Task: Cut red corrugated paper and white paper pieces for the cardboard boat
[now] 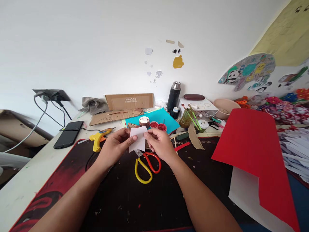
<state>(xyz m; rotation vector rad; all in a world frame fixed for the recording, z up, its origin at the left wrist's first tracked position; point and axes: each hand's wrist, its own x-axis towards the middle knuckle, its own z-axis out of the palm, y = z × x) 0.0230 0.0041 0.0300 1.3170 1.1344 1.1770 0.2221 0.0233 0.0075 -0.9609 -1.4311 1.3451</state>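
A small white piece of paper (137, 141) is held up between my two hands over the dark desk mat (135, 203). My left hand (120, 141) pinches its left side, thumb on the near face. On the other side, my right hand (158, 140) grips the right edge with the thumb in front. My fingers behind the paper are partly hidden. Just below lies a pair of scissors (144, 166) with one yellow and one red handle, its blades mostly covered by the paper and hands.
A yellow glue gun (98, 140) and a black phone (69, 134) lie to the left. Red paint pots (161, 127) sit on a blue sheet (166, 117) behind my hands. A black flask (173, 96) stands at the wall. Large red paper (251, 141) covers the right side.
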